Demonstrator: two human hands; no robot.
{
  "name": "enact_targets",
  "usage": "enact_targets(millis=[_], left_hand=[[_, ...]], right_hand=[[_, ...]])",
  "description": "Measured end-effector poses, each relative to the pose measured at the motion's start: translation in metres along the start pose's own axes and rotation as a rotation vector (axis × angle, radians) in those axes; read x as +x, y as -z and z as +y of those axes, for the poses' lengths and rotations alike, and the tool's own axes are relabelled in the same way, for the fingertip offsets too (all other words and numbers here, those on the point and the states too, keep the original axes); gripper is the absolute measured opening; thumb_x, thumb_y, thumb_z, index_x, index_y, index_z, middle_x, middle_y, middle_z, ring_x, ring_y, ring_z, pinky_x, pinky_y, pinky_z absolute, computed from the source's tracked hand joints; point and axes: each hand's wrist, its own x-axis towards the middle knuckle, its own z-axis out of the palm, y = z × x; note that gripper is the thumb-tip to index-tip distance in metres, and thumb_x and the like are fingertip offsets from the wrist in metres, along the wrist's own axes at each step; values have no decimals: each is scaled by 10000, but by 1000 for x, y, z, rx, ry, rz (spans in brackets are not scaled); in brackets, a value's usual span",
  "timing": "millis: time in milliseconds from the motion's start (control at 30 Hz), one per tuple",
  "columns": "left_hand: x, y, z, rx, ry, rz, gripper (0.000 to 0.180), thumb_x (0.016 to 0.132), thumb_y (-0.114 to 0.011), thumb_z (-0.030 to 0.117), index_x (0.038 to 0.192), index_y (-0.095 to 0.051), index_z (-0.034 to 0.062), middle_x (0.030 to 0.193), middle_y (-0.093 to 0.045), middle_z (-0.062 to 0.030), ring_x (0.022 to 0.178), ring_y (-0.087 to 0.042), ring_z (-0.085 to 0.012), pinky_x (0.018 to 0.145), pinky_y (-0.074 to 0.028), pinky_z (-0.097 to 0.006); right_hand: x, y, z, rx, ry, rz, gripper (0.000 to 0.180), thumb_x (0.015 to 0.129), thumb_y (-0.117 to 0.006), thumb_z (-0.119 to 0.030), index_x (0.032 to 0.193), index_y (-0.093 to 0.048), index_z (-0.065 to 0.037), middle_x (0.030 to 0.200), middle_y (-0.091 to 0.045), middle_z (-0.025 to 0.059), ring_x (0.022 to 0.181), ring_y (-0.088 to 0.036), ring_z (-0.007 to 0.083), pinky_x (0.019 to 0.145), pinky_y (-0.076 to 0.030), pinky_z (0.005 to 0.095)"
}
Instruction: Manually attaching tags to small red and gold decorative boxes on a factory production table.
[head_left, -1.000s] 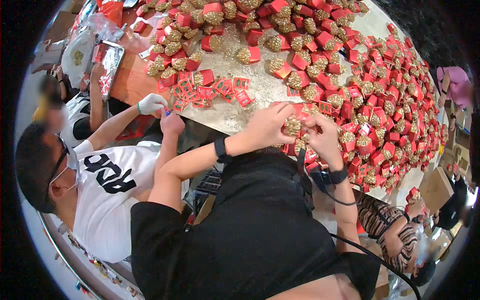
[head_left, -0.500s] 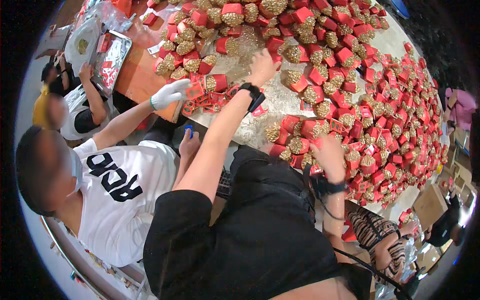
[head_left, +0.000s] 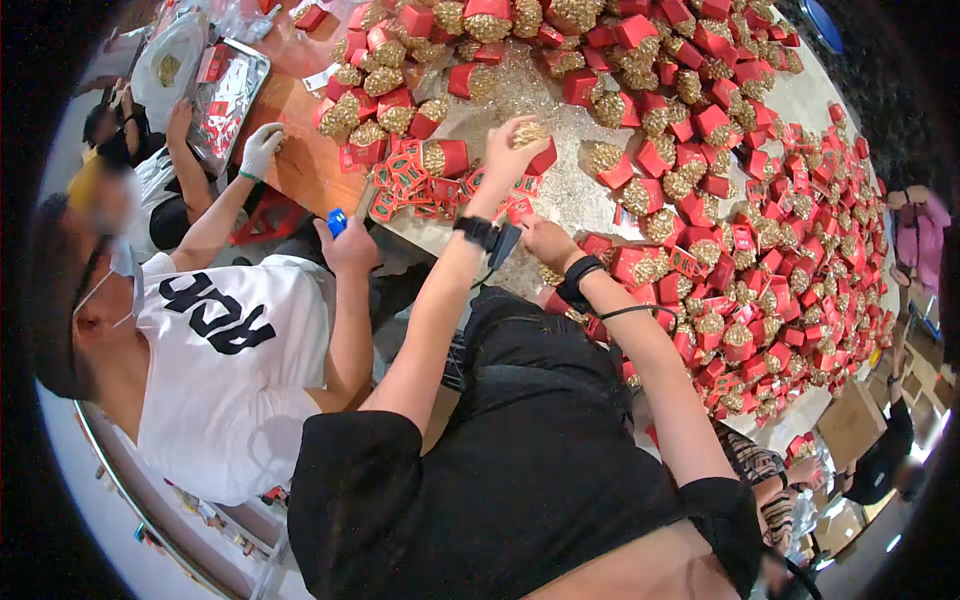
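My left hand [head_left: 505,158] is closed around a small red pot with a gold beaded top [head_left: 530,134], raised a little over the table. Close by, my right hand [head_left: 546,243] is pinched on a small red tag [head_left: 520,208], below and right of the pot. To the left of my hands lies a loose pile of red tags with green-and-black markings [head_left: 408,182]. Another gold-topped red pot [head_left: 446,157] rests on its side at that pile. Black bands sit on both my wrists.
Many gold-topped red pots [head_left: 740,330] crowd the pale table [head_left: 560,208]. A co-worker's gloved hand [head_left: 262,150] is near a metal tray [head_left: 240,92] at the left; the other holds a small blue object [head_left: 337,221]. Other people stand around the table.
My left hand has picked up a gold-topped red pot and drawn it nearer. My right hand has moved left from the pots to the red tag. The co-worker's gloved hand has drawn back left.
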Motion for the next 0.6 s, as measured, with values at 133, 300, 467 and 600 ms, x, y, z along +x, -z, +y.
enact_targets(millis=[133,300,467,600], left_hand=[[-47,21,33,-466,179,94,500,679,-731,112,1143,-553,61,969,-587,-66,868,-554,-134,808,-453,-290],[-101,28,66,-152,-106,-59,511,641,-711,73,1129,-562,69,1013,-587,-70,918,-553,-167,846,-445,-309],[-138,14,100,3,-285,-520,463,635,-670,30,1084,-580,97,1048,-523,-95,1028,-510,-243,891,-422,-322],[-142,11,122,-26,-349,-575,501,611,-690,14,1093,-575,87,1066,-510,-95,1032,-503,-243,885,-426,-331]], right_hand=[[-14,18,-10,145,-38,379,117,762,-559,-53,868,-541,-7,824,-545,181,718,-551,362,679,-482,375],[-68,92,-42,1090,-585,514,130,875,-545,-77,962,-554,19,902,-609,67,825,-586,128,731,-468,249],[-117,162,-69,570,-353,505,233,826,-586,-48,1057,-601,-17,913,-614,57,756,-592,137,701,-458,220],[-135,180,-92,498,-419,428,336,769,-616,20,1100,-592,-34,874,-616,62,685,-581,140,636,-465,231]])
